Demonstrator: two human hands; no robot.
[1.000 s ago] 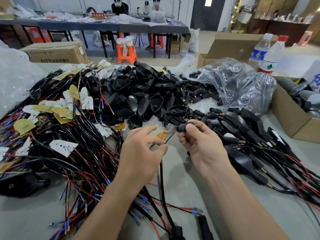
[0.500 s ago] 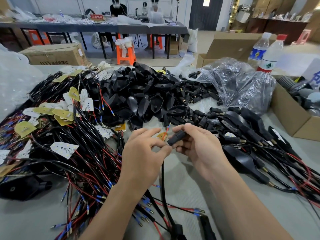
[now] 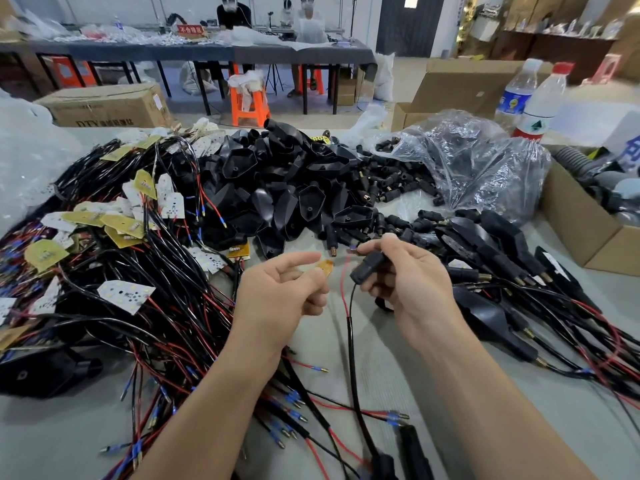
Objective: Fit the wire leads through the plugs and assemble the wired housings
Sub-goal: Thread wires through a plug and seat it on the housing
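Over the grey table [image 3: 52, 441], before the heap of glossy black housings [image 3: 277, 181], hands apart, right hand [image 3: 408, 282] pinching a black cylindrical plug [image 3: 369, 268], black-and-red lead [image 3: 350, 334] hanging below, left hand [image 3: 280, 292] half curled, amber board [image 3: 326, 266] at its thumb, grip unclear

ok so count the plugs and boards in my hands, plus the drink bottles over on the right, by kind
black plug, in right hand: 1
yellow board, in left hand: 1
plastic bottles: 2
total: 4
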